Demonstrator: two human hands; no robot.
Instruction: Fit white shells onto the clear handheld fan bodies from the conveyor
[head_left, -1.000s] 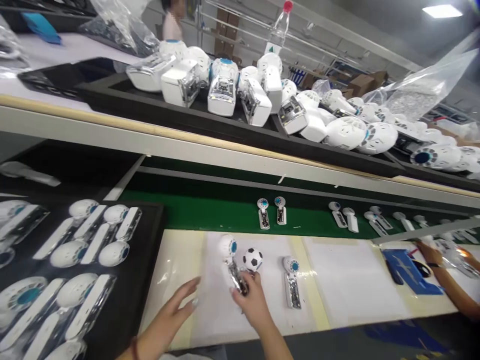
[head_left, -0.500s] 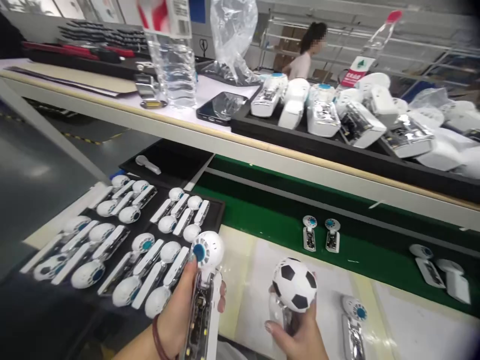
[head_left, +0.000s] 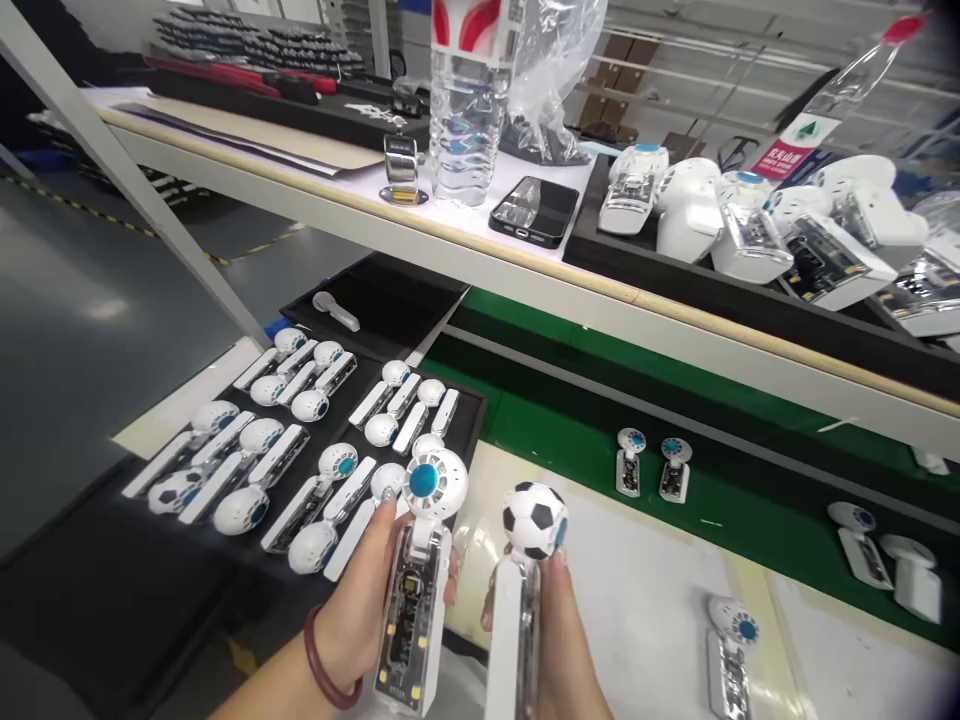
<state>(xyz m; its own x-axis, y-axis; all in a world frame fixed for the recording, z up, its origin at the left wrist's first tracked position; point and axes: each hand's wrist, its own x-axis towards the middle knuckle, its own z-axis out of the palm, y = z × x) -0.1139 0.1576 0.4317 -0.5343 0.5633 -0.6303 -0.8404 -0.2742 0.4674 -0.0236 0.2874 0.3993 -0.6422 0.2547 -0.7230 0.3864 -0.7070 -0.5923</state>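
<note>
Head camera view shows two devices, one per hand, round heads up, long axes near-upright. Fingers of the left hand wrap the blue-centered device; the right hand grips the soccer-patterned device.

We are on a factory assembly floor: a green conveyor belt carries spaced-out white gadgets, a black tray holds rows of them, a long shelf runs above, and yellow-black tape marks the grey floor.
</note>
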